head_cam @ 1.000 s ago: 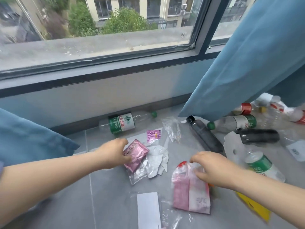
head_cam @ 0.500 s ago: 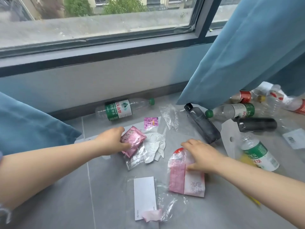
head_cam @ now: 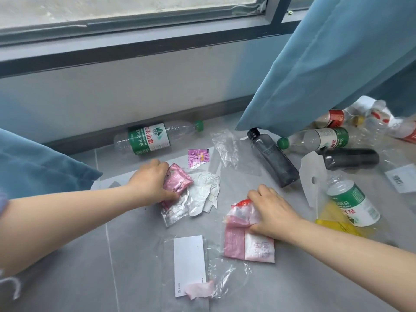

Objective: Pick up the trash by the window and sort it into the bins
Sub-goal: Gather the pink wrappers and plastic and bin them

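Trash lies scattered on the grey floor below the window. My left hand (head_cam: 149, 184) grips a crumpled pink wrapper (head_cam: 179, 181) that lies over torn white paper (head_cam: 206, 192) and clear film. My right hand (head_cam: 271, 210) pinches the top of a pink and white plastic bag (head_cam: 247, 242) against the floor. A clear bottle with a green label (head_cam: 150, 138) lies by the wall. A small purple sachet (head_cam: 198, 157) rests just beyond my left hand. No bins are in view.
A dark bottle (head_cam: 273, 162), a black bottle (head_cam: 351, 158) and green-labelled bottles (head_cam: 319, 138) (head_cam: 353, 203) lie at the right, under the blue curtain (head_cam: 326, 64). A white card in clear film (head_cam: 189, 264) is near me. A yellow wrapper (head_cam: 335, 224) sits beside my right arm.
The view has tilted down and closer to the floor. My left hand has closed round the pink wrapper. My right hand has bunched the top of the pink and white bag.
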`<state>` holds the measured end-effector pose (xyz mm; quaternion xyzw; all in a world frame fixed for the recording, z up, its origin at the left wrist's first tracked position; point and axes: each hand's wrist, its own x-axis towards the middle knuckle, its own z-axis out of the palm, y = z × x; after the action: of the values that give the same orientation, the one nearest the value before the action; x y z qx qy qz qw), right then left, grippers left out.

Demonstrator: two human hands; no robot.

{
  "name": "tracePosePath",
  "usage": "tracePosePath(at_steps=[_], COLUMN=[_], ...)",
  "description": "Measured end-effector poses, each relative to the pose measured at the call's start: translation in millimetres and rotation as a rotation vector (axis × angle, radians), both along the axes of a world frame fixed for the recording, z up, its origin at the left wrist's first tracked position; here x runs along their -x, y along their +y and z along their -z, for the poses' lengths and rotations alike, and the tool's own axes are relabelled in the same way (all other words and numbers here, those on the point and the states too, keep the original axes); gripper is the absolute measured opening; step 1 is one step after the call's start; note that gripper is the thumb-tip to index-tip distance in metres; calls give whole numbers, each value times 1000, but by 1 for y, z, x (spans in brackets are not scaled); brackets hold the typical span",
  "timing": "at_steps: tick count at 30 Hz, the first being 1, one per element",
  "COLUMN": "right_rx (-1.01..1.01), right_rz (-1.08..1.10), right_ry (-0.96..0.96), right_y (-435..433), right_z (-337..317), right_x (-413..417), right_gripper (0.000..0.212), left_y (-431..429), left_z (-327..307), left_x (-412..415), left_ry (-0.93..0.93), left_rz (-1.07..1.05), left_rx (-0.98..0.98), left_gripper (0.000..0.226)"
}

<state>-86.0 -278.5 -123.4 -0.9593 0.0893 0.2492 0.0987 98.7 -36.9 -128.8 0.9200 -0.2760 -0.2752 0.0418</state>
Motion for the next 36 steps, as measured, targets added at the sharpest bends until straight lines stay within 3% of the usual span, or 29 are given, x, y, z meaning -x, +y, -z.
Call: tracePosePath(at_steps=[6,10,13,18,23,29,36], right_rx=[-15,-47,-97,-172,-259,-384,-446], right_rz=[35,70,116,211,280,303,226], right_ry=[3,22,35,-2,-31,-110,-100], right_y=[-2,-4,-5,-10,-21,-30,-28], right_z=[1,-6,-18,-38,-45,-54,-67], right_x=[2,5,9,21,30,19,-5], right_gripper=[56,48,33,29,25,28,30], left_y=[-1,-3,0,5,16,26,24], left_z=[5,0,-3,-19,-31,-37,-12], left_x=[3,6,7,10,16,34,78], left_ry=[63,122,234,320,415,641,511], left_rz=[-91,-169,-284,-358,-377,-234,22], left_rx=[26,-20,61,193,278,206,55], left_gripper=[66,49,37,27,32,34,35])
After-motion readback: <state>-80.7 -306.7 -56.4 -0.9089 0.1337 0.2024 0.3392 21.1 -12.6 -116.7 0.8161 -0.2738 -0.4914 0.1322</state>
